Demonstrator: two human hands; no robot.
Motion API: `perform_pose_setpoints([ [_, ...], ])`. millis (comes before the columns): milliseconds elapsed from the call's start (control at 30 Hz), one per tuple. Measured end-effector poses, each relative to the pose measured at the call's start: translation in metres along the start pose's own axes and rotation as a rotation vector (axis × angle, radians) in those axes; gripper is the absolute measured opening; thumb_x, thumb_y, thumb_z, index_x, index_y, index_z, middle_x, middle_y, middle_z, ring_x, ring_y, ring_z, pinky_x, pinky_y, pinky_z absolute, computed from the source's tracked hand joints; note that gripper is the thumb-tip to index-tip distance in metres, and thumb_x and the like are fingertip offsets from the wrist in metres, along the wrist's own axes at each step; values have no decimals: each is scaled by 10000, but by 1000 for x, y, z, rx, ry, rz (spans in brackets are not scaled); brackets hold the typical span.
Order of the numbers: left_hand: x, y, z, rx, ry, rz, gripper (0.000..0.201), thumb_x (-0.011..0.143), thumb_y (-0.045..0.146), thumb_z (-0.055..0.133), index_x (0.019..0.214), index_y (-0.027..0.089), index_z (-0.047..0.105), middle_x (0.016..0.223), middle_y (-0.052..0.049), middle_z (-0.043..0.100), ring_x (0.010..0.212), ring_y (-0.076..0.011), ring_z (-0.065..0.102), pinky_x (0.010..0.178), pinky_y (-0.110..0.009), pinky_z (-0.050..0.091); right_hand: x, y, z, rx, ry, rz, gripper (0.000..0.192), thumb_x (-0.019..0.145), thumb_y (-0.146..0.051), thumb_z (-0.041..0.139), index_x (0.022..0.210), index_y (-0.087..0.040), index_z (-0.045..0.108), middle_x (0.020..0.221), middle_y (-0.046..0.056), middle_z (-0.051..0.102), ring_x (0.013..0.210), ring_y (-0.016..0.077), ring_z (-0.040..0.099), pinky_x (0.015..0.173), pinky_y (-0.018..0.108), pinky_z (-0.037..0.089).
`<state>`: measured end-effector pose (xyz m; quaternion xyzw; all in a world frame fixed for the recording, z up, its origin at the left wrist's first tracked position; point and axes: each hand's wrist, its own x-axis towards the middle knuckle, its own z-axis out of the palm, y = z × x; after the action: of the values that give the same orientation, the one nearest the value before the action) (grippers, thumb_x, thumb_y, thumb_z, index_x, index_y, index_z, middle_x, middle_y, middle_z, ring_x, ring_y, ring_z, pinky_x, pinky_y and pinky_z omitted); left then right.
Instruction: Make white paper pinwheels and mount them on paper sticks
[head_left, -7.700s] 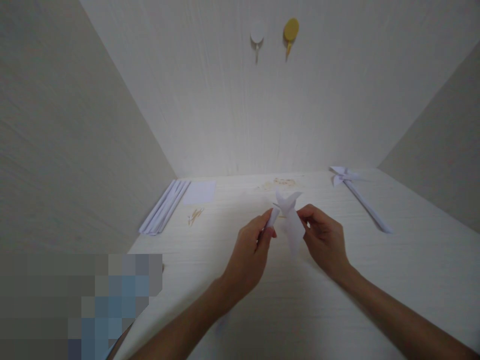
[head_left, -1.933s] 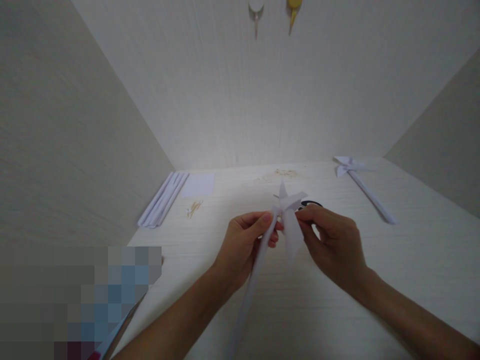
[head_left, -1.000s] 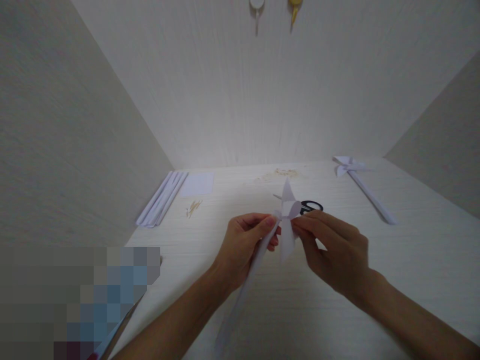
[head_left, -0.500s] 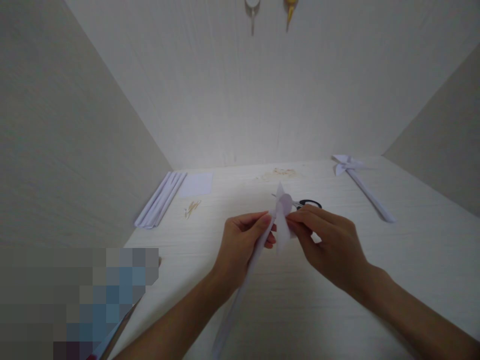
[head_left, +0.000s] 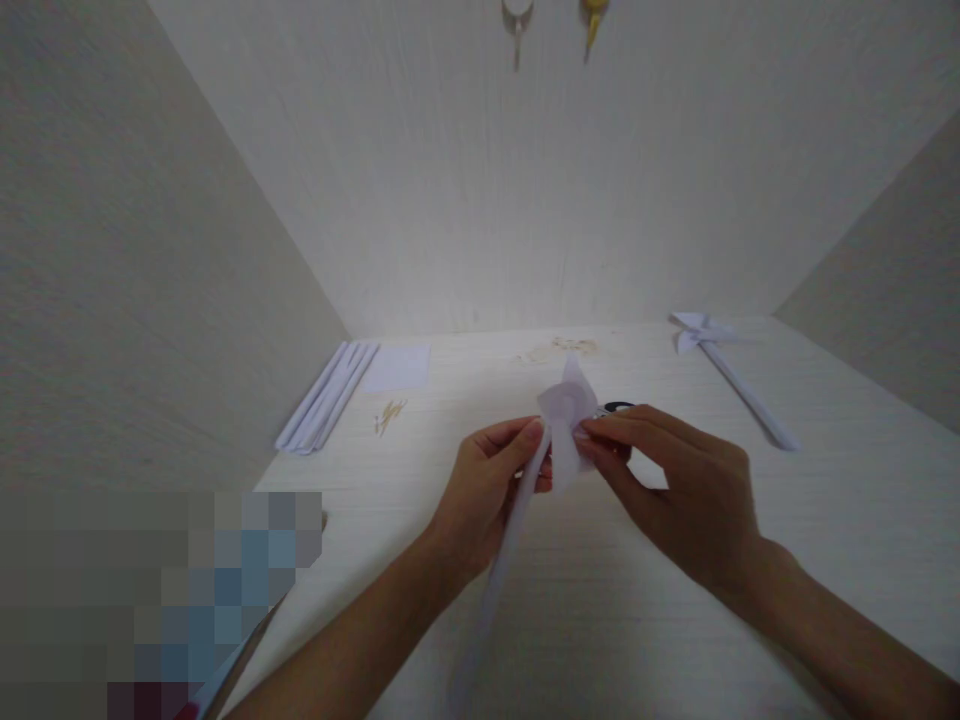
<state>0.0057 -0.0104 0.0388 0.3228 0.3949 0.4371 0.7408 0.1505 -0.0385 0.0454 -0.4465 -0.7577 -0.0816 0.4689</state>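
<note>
- Left hand [head_left: 487, 490]: grip pinches the top of a long white paper stick [head_left: 502, 570], which runs down toward the camera, its lower end blurred.
- Right hand [head_left: 686, 490]: fingertips pressed together on the pinwheel [head_left: 564, 420], white folded paper, held above the worktop [head_left: 825, 520] at the stick's top; blades blurred.
- Scissors [head_left: 619, 408]: black handle only, rest hidden behind the right hand.
- Finished pinwheel [head_left: 724, 375] lies far right; folded strips [head_left: 326, 400], paper square [head_left: 397, 366] and toothpicks [head_left: 390, 414] far left.
- No readable writing.
</note>
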Motion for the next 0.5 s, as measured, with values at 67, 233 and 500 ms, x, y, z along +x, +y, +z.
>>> perform_pose_setpoints([
  [67,0,-1,0,-21,2,-17,246,591,323,698,740,128,674,566,-9,583,477,-56,483,503,-181,405,0,-1,0,10,16,-11,87,725,-111,578,766,-174,623,721,48,667,622,131,620,559,223,520],
  [233,0,-3,-1,-31,-10,-35,246,588,330,698,715,120,678,558,-12,570,461,-50,457,477,-178,380,1,-3,0,36,31,-40,124,728,-107,574,767,-207,636,721,36,676,649,140,634,583,235,542],
  [500,1,-7,-2,4,-13,-24,255,596,339,690,722,116,684,469,13,507,405,-38,416,400,-157,310,-2,-1,2,81,29,-44,121,722,-99,589,773,-192,648,721,40,680,629,136,636,552,222,544],
])
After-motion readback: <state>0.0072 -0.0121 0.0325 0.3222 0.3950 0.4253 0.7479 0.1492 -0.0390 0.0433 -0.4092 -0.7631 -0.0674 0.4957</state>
